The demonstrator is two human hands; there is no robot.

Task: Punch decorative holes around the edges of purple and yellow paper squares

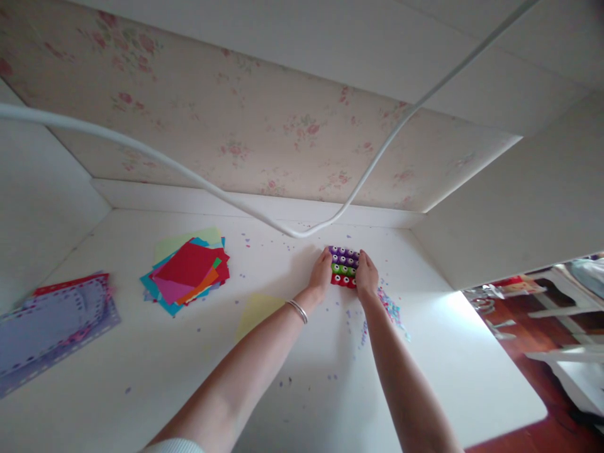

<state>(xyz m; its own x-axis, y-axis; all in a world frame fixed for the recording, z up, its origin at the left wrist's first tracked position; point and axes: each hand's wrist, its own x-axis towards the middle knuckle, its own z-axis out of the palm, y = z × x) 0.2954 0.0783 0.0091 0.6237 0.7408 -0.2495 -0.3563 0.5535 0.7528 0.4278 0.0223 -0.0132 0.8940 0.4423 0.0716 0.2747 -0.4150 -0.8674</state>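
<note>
Toward the back of the white table, a block of small craft punches [344,267] lies in rows of purple, green and red, each with a white, dark-centred top. My left hand [321,272] is pressed along its left side, and my right hand [367,274] closes on the right side. The block sits between both palms, its side edges hidden by my fingers. Beside my right wrist is a scatter of tiny coloured paper bits [391,308]. A pale yellow sheet [259,311] lies partly under my left forearm.
A pile of coloured paper [186,274] lies to the left. Farther left are purple sheets with punched edges [56,321]. A white cable [297,233] hangs across the view above the table. White panels flank both sides, and the table's right edge [507,358] drops to a reddish floor.
</note>
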